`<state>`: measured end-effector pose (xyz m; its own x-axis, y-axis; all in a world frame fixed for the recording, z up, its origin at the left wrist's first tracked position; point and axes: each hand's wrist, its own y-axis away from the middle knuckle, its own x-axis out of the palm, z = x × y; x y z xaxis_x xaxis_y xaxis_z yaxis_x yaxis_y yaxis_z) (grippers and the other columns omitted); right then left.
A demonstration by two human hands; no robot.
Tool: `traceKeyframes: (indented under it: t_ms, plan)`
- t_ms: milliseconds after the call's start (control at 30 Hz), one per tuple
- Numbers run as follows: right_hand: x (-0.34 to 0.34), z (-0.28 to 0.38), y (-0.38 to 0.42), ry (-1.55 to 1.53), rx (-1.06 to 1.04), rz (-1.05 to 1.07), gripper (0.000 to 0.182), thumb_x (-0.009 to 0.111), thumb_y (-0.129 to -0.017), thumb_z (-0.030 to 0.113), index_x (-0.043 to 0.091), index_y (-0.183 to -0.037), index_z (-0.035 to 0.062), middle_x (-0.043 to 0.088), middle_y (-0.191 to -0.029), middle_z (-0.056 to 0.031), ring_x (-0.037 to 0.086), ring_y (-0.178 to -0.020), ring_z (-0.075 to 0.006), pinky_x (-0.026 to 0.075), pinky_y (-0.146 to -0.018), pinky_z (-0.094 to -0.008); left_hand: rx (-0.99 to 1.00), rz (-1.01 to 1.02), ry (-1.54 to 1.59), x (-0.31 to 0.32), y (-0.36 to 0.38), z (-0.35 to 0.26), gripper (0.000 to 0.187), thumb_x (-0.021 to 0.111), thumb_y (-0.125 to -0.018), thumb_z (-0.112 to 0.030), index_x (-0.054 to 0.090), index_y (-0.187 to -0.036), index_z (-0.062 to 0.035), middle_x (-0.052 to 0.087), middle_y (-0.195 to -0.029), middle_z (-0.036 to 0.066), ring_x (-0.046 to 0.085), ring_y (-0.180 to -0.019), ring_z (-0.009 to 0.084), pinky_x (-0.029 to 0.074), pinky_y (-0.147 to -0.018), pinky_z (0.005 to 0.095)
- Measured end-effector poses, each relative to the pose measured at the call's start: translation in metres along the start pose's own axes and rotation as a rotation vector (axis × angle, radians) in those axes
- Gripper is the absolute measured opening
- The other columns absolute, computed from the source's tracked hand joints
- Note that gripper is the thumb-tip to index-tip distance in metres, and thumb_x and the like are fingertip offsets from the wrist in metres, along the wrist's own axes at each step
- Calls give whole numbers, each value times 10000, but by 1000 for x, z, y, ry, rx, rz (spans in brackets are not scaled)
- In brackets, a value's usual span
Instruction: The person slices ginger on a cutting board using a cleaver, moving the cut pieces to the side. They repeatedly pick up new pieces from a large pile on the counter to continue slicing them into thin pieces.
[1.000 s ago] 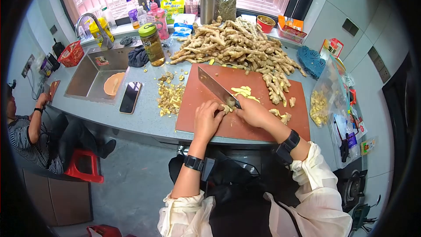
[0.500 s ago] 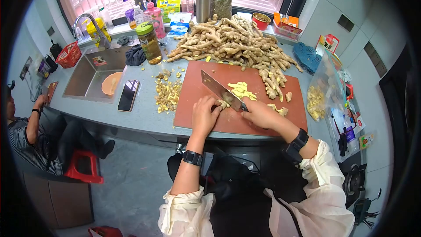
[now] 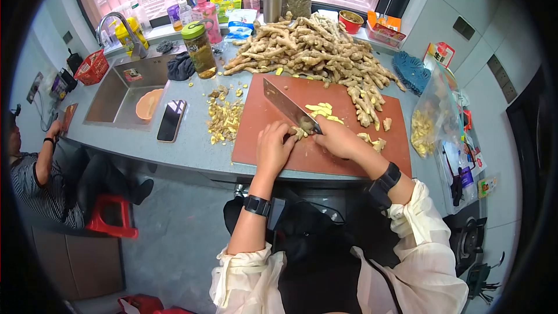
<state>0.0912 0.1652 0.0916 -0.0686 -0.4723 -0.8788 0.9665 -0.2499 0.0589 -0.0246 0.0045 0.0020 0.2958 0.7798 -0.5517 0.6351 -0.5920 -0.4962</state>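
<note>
From where I watch, the broad steel cleaver (image 3: 286,106) has dropped back from its raised position of half a second ago — blade edge down again on the knobbly ginger piece (image 3: 299,133). My right hand (image 3: 337,138) is closed round the handle; left hand (image 3: 274,149) curls over the ginger, pinning it to the red-brown cutting board (image 3: 261,145) on the grey worktop (image 3: 186,151). Pale yellow slices (image 3: 321,111) lie just beyond the blade, so the slicing seems mid-rhythm — raw ginger heap (image 3: 308,52) at the far side.

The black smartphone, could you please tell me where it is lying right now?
In the head view, the black smartphone lies flat on the grey countertop, left of the reddish cutting board, beside the steel sink.
</note>
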Motion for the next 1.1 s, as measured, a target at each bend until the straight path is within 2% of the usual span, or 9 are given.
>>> traceKeyframes:
  t_ms: [67,167,200,267,300,367,467,700,1100]
  plan:
    - [-20,16,6,-365,304,219,268,616,-987,132,502,-1182,-12,682,-810,-194,709,-712,-329,553,-646,-452,8,-8,-2,-1,-1,-2,141,779,-840,-182,692,-896,-87,699,-1073,58,627,-1028,309,447,-874,436]
    - [-21,2,12,-412,271,256,223,601,-1006,110,488,-1161,-3,652,-734,-129,667,-592,-220,522,-542,-389,-48,29,1,-3,-2,-3,138,782,-837,-183,696,-888,-88,703,-1076,54,626,-1027,306,446,-874,434]
    - [-23,1,17,-412,270,256,223,601,-1006,110,488,-1161,-3,652,-734,-129,667,-592,-220,522,-542,-389,-37,16,10,-2,-2,-2,139,784,-836,-185,698,-887,-90,704,-1074,53,626,-1027,304,445,-875,434]
    - [-27,2,29,-198,219,241,240,627,-996,153,493,-1140,16,665,-792,-158,695,-713,-306,535,-647,-441,-25,7,22,1,0,-1,139,785,-835,-187,700,-886,-91,704,-1073,51,626,-1027,302,443,-876,434]
    - [-21,-4,33,-195,223,239,240,627,-996,153,493,-1140,16,665,-792,-158,695,-713,-306,535,-647,-441,-16,-3,23,2,0,0,140,787,-835,-190,701,-887,-92,704,-1069,51,627,-1026,301,443,-877,433]
    - [-6,-17,33,62,32,87,261,605,-995,186,492,-1119,-14,686,-885,-254,703,-857,-428,546,-757,-512,-8,-12,26,3,-1,0,141,788,-836,-193,702,-888,-93,703,-1064,52,627,-1026,300,443,-878,431]
    - [-12,0,27,27,79,104,292,609,-977,205,501,-1122,-24,680,-984,-299,659,-984,-496,519,-847,-551,-17,3,15,1,0,1,140,787,-838,-193,704,-891,-93,704,-1071,52,629,-1025,299,443,-882,432]
    - [11,6,-8,35,58,70,322,637,-963,176,494,-1186,-7,667,-1036,-306,651,-1006,-488,506,-861,-541,-12,-12,11,1,0,0,139,786,-838,-193,710,-896,-92,701,-1061,56,628,-1021,303,447,-880,430]
    - [-9,-9,36,12,100,81,328,646,-966,217,514,-1166,-8,684,-1052,-302,661,-1015,-482,516,-860,-544,-15,-7,23,0,0,-2,131,792,-828,-152,703,-890,-79,707,-1060,64,637,-1035,306,461,-888,427]
